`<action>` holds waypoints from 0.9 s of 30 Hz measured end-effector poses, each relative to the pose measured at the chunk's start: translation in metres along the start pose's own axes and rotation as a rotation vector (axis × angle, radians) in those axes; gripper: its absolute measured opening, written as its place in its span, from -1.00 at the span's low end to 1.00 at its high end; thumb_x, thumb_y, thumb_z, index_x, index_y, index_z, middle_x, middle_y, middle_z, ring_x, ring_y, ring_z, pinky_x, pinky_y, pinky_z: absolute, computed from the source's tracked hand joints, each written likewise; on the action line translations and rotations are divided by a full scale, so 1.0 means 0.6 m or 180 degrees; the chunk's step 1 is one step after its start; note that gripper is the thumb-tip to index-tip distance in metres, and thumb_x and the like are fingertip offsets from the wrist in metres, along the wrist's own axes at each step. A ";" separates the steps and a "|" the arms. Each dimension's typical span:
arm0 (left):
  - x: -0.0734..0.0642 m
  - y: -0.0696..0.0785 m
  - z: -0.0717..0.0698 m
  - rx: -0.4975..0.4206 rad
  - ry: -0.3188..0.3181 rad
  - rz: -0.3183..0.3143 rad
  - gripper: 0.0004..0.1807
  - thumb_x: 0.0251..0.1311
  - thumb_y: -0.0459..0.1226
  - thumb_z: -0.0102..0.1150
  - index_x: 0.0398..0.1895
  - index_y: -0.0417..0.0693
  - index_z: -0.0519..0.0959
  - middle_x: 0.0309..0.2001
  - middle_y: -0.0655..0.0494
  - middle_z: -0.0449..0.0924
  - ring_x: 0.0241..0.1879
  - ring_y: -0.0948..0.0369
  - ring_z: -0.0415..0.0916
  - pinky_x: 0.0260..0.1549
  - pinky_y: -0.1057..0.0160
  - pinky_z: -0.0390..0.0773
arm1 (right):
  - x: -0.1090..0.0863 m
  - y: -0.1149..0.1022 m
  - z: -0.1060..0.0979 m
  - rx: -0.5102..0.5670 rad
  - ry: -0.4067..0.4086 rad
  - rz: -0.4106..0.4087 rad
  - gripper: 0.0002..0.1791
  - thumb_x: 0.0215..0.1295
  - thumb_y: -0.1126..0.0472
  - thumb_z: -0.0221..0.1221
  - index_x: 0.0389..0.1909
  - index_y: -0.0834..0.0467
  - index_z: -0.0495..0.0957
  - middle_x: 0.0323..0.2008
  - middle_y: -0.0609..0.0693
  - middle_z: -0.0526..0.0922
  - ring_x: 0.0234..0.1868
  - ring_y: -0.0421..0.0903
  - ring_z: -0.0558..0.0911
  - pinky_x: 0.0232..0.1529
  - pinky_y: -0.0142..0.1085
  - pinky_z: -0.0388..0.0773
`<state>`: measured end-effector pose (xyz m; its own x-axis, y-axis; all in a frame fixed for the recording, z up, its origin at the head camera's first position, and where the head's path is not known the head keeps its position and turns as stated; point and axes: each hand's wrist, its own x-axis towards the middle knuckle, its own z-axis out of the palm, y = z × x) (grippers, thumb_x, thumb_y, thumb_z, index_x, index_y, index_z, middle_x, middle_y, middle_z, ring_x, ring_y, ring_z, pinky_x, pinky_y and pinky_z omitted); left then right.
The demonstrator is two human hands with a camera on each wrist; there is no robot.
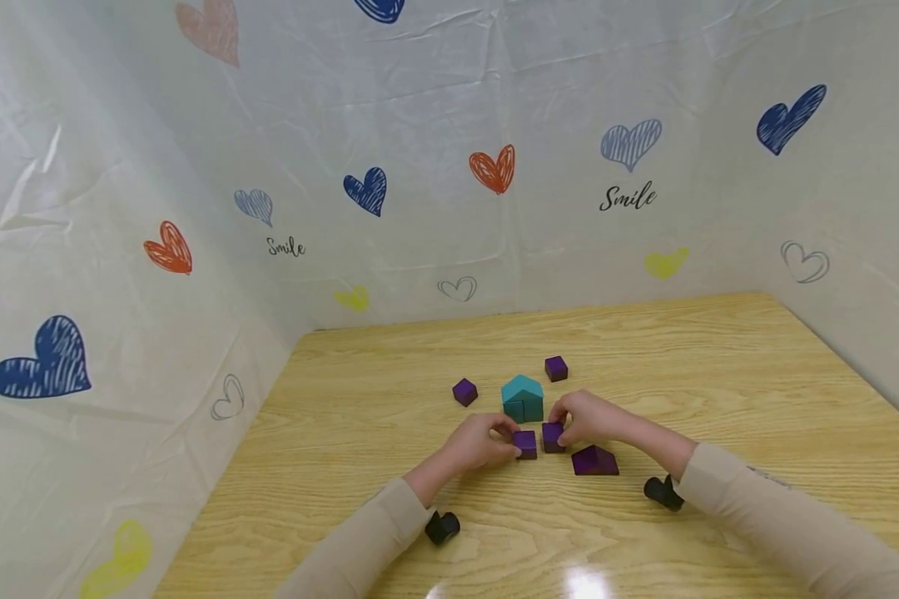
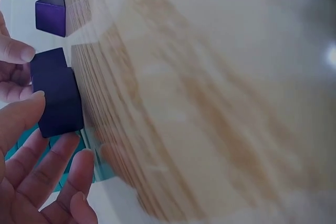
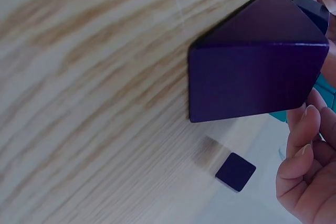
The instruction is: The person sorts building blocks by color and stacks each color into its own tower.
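Note:
My left hand [image 1: 479,443] pinches a purple cube [image 1: 525,445] between thumb and fingers. With my right hand [image 1: 586,418] I grip a second purple cube [image 1: 553,438], just to the right of the first, a narrow gap between them in the head view. Directly behind the two cubes stands a small house shape of teal blocks [image 1: 523,391] with a peaked top. A purple triangular block [image 1: 595,461] lies on the table below my right hand and looms large in the right wrist view. In the left wrist view the left-hand cube [image 2: 60,103] partly hides the other one.
Two more purple cubes sit farther back, one left of the teal blocks [image 1: 465,392] and another behind them to the right [image 1: 556,368]. The wooden table [image 1: 360,374] meets a white sheet with printed hearts [image 1: 419,100]. Black wrist cameras [image 1: 442,527] hang under both sleeves.

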<state>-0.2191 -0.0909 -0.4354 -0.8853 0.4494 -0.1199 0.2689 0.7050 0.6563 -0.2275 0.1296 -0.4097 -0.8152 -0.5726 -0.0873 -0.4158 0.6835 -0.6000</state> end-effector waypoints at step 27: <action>0.013 0.007 0.004 0.0041 0.0029 -0.0073 -0.71 -0.01 -0.18 0.34 -0.18 0.02 0.60 -0.32 0.24 0.61 -0.17 0.26 0.49 -0.13 0.25 0.45 | 0.000 -0.005 0.008 0.0113 0.0013 0.0017 -0.75 -0.10 0.37 0.35 -0.31 0.28 0.61 -0.35 -0.02 0.64 -0.43 -0.23 0.43 -0.41 -0.40 0.41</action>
<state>-0.2242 -0.0830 -0.4353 -0.8946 0.4281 -0.1279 0.2535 0.7220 0.6438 -0.2244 0.1252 -0.4117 -0.8190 -0.5670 -0.0874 -0.3970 0.6701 -0.6272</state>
